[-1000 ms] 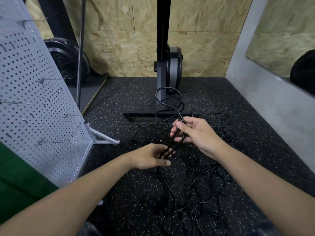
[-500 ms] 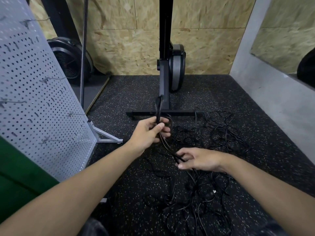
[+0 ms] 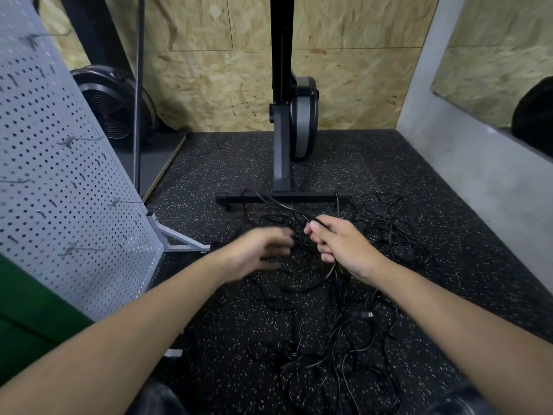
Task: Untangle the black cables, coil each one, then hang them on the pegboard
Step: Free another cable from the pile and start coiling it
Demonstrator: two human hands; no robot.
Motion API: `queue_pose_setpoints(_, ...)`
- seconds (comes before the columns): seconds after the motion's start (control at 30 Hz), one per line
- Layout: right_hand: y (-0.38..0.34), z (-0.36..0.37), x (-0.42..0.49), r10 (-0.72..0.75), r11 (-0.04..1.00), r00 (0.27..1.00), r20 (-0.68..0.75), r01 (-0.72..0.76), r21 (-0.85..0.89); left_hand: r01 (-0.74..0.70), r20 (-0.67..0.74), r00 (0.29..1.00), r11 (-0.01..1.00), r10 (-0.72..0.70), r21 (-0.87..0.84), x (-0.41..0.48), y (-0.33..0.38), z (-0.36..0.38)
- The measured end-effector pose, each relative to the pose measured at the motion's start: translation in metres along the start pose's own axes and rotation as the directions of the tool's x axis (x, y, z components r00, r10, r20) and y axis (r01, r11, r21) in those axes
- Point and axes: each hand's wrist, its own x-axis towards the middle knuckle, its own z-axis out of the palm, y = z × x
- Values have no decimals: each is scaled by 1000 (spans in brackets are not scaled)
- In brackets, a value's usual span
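A tangle of thin black cables (image 3: 344, 333) is spread over the speckled black rubber floor in front of me. My right hand (image 3: 341, 244) grips a bundle of black cable strands (image 3: 281, 205) that runs up and to the left from its fingers, with more strands hanging below the palm. My left hand (image 3: 260, 250) is just left of it, blurred by motion, its fingers reaching toward the same strands. Whether it holds any cable is unclear. The grey pegboard (image 3: 59, 175) stands at the left with bare wire hooks.
A black exercise machine (image 3: 294, 121) stands upright at the back, its foot bar (image 3: 284, 199) lying across the floor just beyond the cables. A fan wheel (image 3: 110, 106) sits behind the pegboard. A grey wall (image 3: 478, 175) bounds the right side.
My right hand rose from the floor pile and now grips the strands near where the left held them. My left hand dropped lower and is moving fast.
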Motion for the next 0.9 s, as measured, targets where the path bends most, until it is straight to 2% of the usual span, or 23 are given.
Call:
queue_pose_setpoints(0.07,-5,5,1,-29,998,999,-35,31,57,-22,208,977,941,-52,338,-5,-13,18)
queue_pose_setpoints(0.13,-9,11,2,-55,996,997,-48,58,69,-128,287,957,845,-31,518,-7,-20,36)
queue_pose_setpoints(0.23,-9,13,5,-72,996,994,-84,77,54,-299,272,947,773,169,560,-8,-20,48)
queue_pose_setpoints(0.33,-15,8,8,-81,995,980,-181,92,50,-396,244,918,718,312,572,-7,-12,45)
queue_pose_setpoints(0.4,-16,1,11,-37,995,976,-213,55,79,-421,175,903,732,392,535,-7,-5,39)
queue_pose_setpoints(0.47,-13,-9,8,66,997,987,-148,-60,46,-414,51,895,786,442,458,-4,-1,31)
queue_pose_setpoints(0.57,-12,-17,-8,254,939,962,96,-222,-264,-363,-98,909,886,404,288,-1,-1,19)
queue_pose_setpoints(0.63,-14,-16,-17,338,889,915,219,-235,-392,-327,-150,923,927,355,184,-2,-2,16)
queue_pose_setpoints(0.73,-13,-13,-18,292,905,921,257,-179,-386,-309,-181,934,951,307,15,-3,1,13)
queue_pose_setpoints(0.9,-11,-16,-11,90,832,992,91,-25,-554,-294,-179,947,944,266,-152,-9,11,9)
